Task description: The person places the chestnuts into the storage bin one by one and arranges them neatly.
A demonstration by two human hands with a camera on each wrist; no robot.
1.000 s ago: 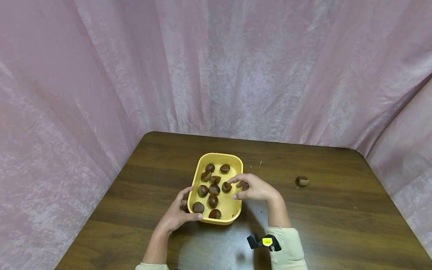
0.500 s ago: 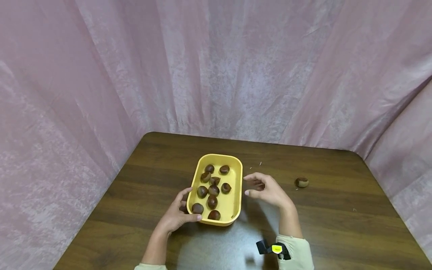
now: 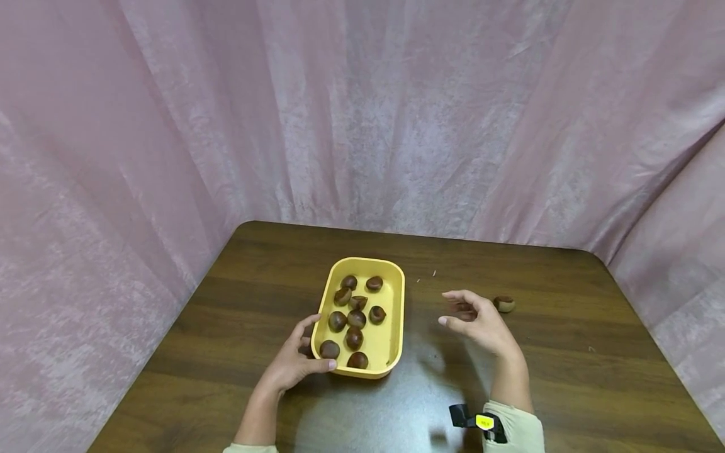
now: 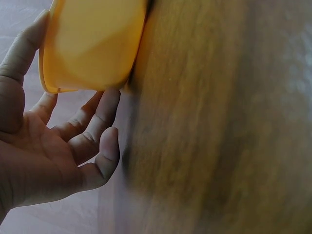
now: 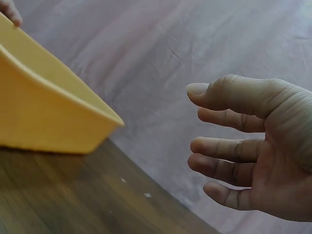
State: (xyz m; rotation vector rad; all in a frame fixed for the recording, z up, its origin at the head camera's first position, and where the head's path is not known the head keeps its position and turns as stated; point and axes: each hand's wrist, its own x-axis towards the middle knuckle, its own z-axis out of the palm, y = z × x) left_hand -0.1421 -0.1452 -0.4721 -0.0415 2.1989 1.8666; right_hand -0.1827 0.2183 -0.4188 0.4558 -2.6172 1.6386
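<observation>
A yellow plastic box [image 3: 391,340] holds several brown chestnuts [image 3: 354,338] scattered over its floor. My left hand [image 3: 291,362] grips the box at its near left corner, thumb over the rim and fingers against the outer wall. In the left wrist view, the fingertips [image 4: 113,97] meet the box's wall. To the right of the box, my right hand [image 3: 478,321] hangs over the table with nothing in it. Its fingers [image 5: 229,148] are loosely bent and apart from the thumb in the right wrist view. One more chestnut [image 3: 504,304] lies on the table just beyond this hand.
The box stands on a dark wooden table [image 3: 238,333]. Small pale crumbs [image 5: 147,195] lie beyond the box's right side. A pink curtain [image 3: 396,126] hangs right behind the table's far edge.
My right hand has moved out of the box to the right, toward the lone chestnut. The left hand keeps its grip, and the chestnuts in the box stay as they were.
</observation>
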